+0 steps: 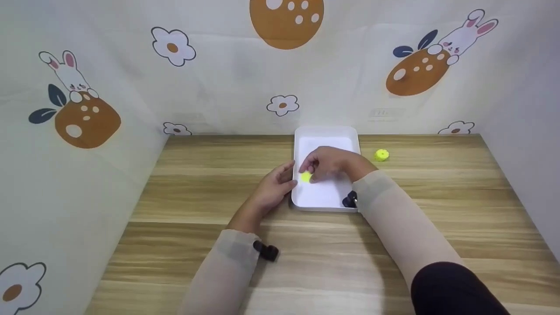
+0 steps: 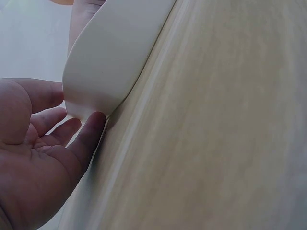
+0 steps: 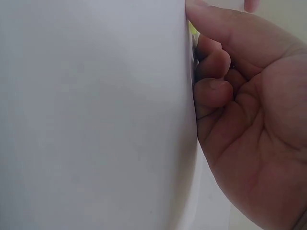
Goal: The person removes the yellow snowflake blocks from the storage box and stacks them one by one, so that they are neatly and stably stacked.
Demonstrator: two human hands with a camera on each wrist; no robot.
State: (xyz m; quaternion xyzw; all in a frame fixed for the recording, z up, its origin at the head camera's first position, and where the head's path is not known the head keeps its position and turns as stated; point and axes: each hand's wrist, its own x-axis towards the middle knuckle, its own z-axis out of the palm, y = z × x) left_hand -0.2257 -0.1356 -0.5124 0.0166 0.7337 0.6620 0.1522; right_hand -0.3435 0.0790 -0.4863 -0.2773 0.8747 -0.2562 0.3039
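In the head view, a white rectangular tray (image 1: 326, 205) lies near the back edge of the table. My right hand (image 1: 331, 162) reaches over it, thumb and index finger pinching a small bright yellow scalloped piece (image 1: 306, 176) low over the tray's left part. Only a sliver of this yellow piece (image 3: 193, 28) shows in the right wrist view, mostly hidden behind the thumb. My left hand (image 1: 274, 188) is at the tray's left side. In the left wrist view its thumb and bent, relaxed fingers touch the outside wall of the tray (image 2: 108, 57).
To the right of the tray, a second yellow flower-shaped piece (image 1: 382, 155) with a small centre hole stands on the wooden table (image 1: 197, 210). Printed cloth walls (image 1: 227, 87) enclose the back and sides. A black camera (image 1: 266, 251) is strapped to the left sleeve.
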